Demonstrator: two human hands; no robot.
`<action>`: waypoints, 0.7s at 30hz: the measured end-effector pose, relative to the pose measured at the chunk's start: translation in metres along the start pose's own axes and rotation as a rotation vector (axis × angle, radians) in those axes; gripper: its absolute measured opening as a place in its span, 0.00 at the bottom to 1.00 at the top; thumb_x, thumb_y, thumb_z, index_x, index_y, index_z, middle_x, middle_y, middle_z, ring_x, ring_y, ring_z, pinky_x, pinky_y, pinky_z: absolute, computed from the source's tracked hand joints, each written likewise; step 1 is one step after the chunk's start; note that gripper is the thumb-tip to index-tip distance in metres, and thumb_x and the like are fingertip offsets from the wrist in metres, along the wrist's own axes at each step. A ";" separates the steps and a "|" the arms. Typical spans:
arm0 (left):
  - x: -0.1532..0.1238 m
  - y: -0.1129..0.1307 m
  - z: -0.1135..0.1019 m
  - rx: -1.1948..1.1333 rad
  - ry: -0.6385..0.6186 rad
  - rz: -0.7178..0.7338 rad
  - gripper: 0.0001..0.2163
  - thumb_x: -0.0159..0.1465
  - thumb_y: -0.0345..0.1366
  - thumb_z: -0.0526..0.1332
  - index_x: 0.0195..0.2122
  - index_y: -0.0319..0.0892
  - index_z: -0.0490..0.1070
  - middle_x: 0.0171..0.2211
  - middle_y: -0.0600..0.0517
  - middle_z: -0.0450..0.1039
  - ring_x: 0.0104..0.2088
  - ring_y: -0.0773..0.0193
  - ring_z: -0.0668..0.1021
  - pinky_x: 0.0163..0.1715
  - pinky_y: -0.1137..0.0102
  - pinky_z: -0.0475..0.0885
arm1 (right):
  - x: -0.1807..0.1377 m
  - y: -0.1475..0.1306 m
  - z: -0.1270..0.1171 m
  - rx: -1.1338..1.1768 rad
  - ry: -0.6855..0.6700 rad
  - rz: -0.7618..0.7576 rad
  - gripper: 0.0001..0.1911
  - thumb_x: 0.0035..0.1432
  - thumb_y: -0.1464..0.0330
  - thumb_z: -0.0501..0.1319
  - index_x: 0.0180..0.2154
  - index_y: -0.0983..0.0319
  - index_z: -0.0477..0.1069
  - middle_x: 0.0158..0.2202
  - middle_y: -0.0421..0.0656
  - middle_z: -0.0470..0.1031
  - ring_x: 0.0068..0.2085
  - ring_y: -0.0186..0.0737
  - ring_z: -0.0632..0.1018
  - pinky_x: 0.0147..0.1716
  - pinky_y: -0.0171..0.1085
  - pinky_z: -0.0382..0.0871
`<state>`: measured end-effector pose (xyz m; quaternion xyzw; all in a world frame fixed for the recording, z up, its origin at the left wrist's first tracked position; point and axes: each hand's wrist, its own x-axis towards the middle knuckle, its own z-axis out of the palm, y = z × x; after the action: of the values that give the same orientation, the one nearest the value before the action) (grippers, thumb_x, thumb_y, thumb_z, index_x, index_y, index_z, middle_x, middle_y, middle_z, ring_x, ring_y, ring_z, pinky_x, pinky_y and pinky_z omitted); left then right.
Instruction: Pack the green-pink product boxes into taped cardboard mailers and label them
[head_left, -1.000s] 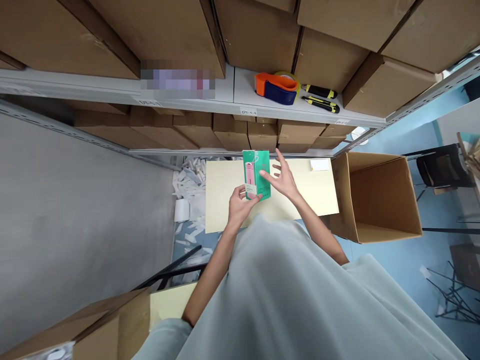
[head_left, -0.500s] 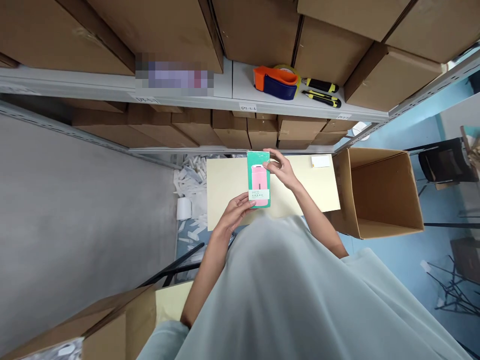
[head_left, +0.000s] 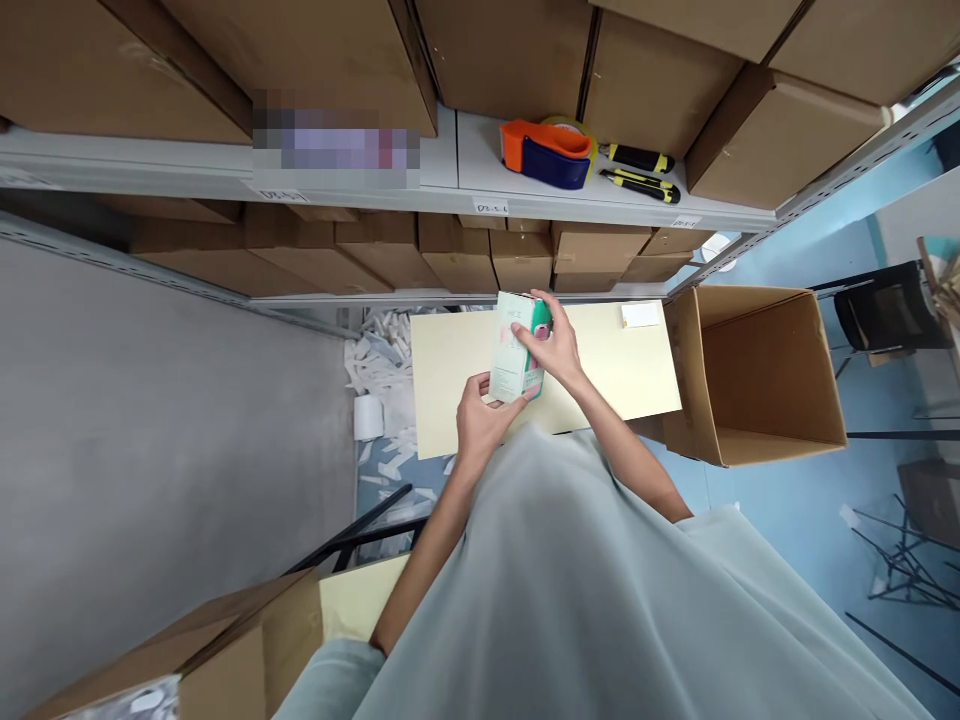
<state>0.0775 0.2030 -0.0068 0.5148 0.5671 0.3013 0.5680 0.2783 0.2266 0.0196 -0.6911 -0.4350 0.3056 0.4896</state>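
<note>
A small product box [head_left: 508, 350] is held up above the pale yellow tabletop [head_left: 450, 380]. Its pale side, with faint print, faces me, and a green face with a pink picture shows along its right. My left hand [head_left: 484, 415] grips the lower end, thumb across the bottom corner. The upper right part is in my right hand [head_left: 555, 345], with the thumb on the pale side and the fingers round the far edge. Parts of the fingers of both hands are hidden behind the box.
A small white card [head_left: 640, 315] lies at the table's right. Beside it stands an open carton [head_left: 772, 375]. Cardboard boxes fill the shelf [head_left: 480, 170], which holds an orange-and-blue tape dispenser [head_left: 546, 155] and utility knives [head_left: 639, 172]. White scraps [head_left: 386, 360] and a white roll [head_left: 368, 417] lie left.
The box has been turned: its green front with the pink picture faced me before, and now a pale side does. Both hands have shifted their grip with it.
</note>
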 end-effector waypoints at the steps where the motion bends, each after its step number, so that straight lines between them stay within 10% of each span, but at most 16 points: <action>1: -0.001 0.000 -0.003 -0.020 -0.042 0.005 0.36 0.48 0.52 0.87 0.53 0.47 0.75 0.57 0.42 0.83 0.60 0.44 0.84 0.56 0.49 0.86 | 0.000 -0.001 -0.001 -0.007 0.000 -0.006 0.37 0.68 0.45 0.69 0.71 0.51 0.68 0.72 0.48 0.73 0.67 0.54 0.77 0.66 0.51 0.78; 9: 0.014 -0.004 -0.033 -0.366 -0.535 -0.293 0.37 0.50 0.56 0.85 0.56 0.42 0.82 0.56 0.37 0.87 0.56 0.39 0.88 0.55 0.49 0.87 | 0.006 0.014 -0.011 0.330 -0.178 0.052 0.39 0.61 0.42 0.74 0.66 0.52 0.70 0.70 0.49 0.75 0.66 0.56 0.79 0.56 0.47 0.85; 21: 0.007 -0.005 -0.007 -0.256 -0.053 -0.160 0.37 0.46 0.47 0.85 0.55 0.42 0.77 0.51 0.43 0.85 0.56 0.46 0.86 0.58 0.52 0.85 | -0.007 0.018 -0.007 0.118 -0.167 0.076 0.59 0.66 0.34 0.69 0.84 0.46 0.47 0.79 0.53 0.65 0.69 0.60 0.79 0.64 0.57 0.84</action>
<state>0.0707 0.2101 -0.0127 0.3989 0.5480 0.3113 0.6660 0.2867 0.2151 0.0044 -0.6493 -0.4289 0.4057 0.4794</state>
